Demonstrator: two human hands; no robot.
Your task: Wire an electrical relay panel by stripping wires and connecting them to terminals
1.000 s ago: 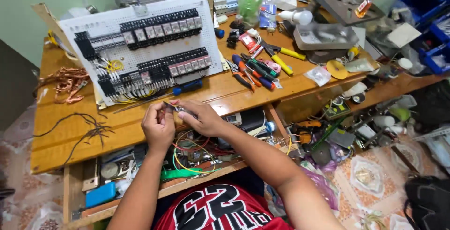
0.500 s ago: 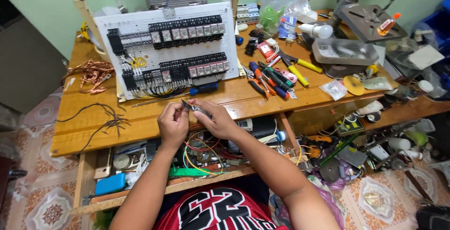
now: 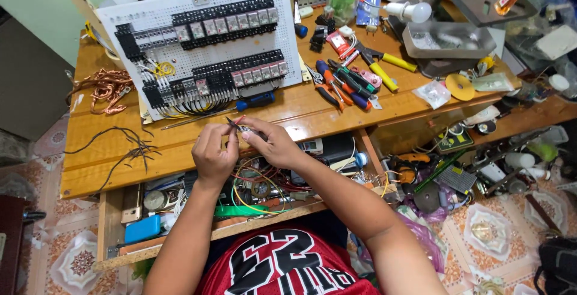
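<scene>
— Item one, far left of the hands: what was recorded?

— A tangle of copper wire (image 3: 107, 88) was logged on the wooden workbench (image 3: 108, 151), well to the left of the left hand; loose black wire strands (image 3: 129, 145) were noted nearer, left of the wrist.

— And at the hands themselves?

— The left hand (image 3: 213, 154) was found closed in a pinch on a short red wire (image 3: 239, 121), just above the bench edge. The right hand (image 3: 273, 145) was listed beside it, touching, clenched around a small tool (image 3: 245, 129); whether its tip met the wire could not be told.

— Beyond the hands?

— A white perforated panel (image 3: 198, 48) carrying rows of black relays was entered directly behind both hands, with a blue-handled screwdriver (image 3: 255, 101) lying at its foot, just above the right hand.

— To the right?

— A cluster of pliers and screwdrivers (image 3: 345, 85) was catalogued up and right of the right hand, a yellow disc (image 3: 460, 86) farther right still.
</scene>
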